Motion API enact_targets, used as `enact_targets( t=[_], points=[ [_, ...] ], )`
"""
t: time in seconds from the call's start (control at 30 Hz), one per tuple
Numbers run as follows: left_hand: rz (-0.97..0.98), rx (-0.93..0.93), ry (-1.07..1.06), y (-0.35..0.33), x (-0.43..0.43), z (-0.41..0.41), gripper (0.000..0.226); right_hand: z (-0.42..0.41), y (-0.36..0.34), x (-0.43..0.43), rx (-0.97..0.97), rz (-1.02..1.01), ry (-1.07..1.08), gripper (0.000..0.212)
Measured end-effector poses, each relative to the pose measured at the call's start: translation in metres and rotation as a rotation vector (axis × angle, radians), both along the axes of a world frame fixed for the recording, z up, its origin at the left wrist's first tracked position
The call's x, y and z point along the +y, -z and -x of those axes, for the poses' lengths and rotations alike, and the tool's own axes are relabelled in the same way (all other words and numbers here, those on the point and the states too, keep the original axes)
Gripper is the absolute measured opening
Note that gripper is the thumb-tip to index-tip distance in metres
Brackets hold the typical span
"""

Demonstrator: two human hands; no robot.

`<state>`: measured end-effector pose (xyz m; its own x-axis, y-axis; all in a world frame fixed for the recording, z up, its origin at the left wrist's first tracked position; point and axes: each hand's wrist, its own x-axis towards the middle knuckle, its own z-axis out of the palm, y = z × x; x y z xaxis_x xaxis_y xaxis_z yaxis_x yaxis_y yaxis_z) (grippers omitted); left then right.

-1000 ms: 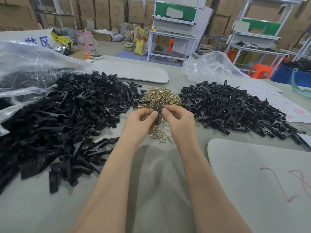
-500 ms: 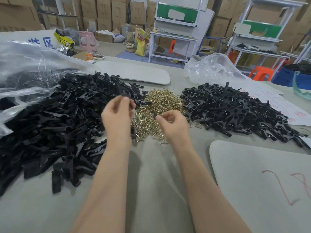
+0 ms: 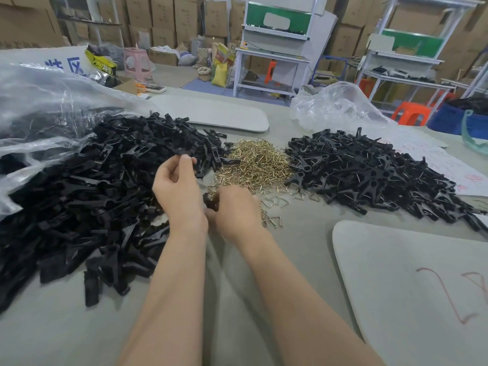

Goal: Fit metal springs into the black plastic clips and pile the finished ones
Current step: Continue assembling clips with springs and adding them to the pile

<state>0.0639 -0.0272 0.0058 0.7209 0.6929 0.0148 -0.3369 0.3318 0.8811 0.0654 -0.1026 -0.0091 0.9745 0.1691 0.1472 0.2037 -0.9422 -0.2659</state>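
Note:
My left hand (image 3: pixel 179 191) pinches a black clip piece (image 3: pixel 182 151) between thumb and fingertips, raised just over the edge of the big left pile of loose black clip pieces (image 3: pixel 92 186). My right hand (image 3: pixel 236 211) sits close beside the left wrist, fingers curled round a small dark clip piece (image 3: pixel 210 202) that is blurred. It hovers at the near edge of the heap of brass springs (image 3: pixel 256 165). To the right lies the pile of assembled black clips (image 3: pixel 369 173) with springs showing.
A large clear plastic bag (image 3: pixel 39 107) spills over the left pile, and a crumpled bag (image 3: pixel 335 107) lies at the back. A grey board (image 3: pixel 409 286) covers the near right; another grey board (image 3: pixel 211 114) lies behind. Paper with red writing (image 3: pixel 435 159) lies far right.
Both hands held one clip together at the centre. They then parted: the left went to the left pile and lifted a piece, and the right drew back toward the left wrist.

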Motion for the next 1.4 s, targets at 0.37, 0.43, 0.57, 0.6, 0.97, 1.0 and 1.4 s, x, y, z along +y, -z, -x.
enact_targets(
  t=[0.37,0.43,0.57,0.6,0.97,1.0,1.4],
  points=[
    [-0.337,0.178,0.467,0.013,-0.019,-0.003,0.014,0.0,-0.01,-0.068,0.109,-1.195,-0.03,0.012],
    [-0.447,0.192,0.577,0.015,-0.026,0.0,0.021,0.001,-0.004,-0.072,0.153,-1.311,-0.036,0.016],
    [-0.486,0.175,0.624,0.015,-0.028,0.002,0.011,0.001,-0.001,-0.07,0.077,-1.201,-0.022,0.017],
    [-0.501,0.177,0.624,0.016,-0.027,0.002,0.013,0.001,0.0,-0.069,0.051,-1.164,-0.015,0.017],
    [-0.499,0.165,0.659,0.019,-0.027,0.001,0.012,0.001,0.001,-0.072,-0.067,-1.137,0.013,0.018],
    [-0.485,0.164,0.664,0.019,-0.026,0.001,0.01,0.002,0.001,-0.072,-0.067,-1.145,0.012,0.019],
    [-0.184,0.08,0.744,0.013,-0.025,0.004,0.006,0.006,-0.011,-0.076,0.279,-1.591,-0.036,0.012]
  ],
)
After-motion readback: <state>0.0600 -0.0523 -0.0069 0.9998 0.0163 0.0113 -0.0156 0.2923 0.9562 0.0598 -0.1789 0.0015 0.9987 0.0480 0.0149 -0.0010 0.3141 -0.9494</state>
